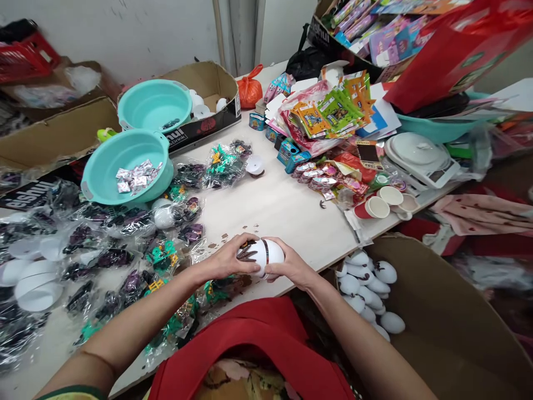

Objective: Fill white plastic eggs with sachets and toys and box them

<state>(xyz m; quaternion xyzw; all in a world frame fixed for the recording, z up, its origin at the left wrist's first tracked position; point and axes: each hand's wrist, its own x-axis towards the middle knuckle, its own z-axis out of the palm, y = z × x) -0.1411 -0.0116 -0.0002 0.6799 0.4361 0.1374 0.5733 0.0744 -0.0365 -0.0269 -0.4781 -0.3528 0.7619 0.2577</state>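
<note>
Between both hands, over the table's front edge, is a white plastic egg [261, 254] lying on its side. A dark gap runs around its middle, and a brown claw-like piece shows on its left half. My left hand [235, 256] is wrapped round the left half. My right hand [291, 265] grips the right half. Left of my hands lie clear bags of green, yellow and purple plastic parts [162, 254]. Below and right of my right hand, several white eggs [366, 289] are heaped in a large cardboard box [433, 311].
Two turquoise basins [97, 180] stand at the back left, the nearer holding small silvery packets [139, 176]. White egg halves [39, 283] lie at far left. Snack packets [328, 114], paper cups [377, 207] and a white scale [420, 155] crowd the right side of the table [270, 208].
</note>
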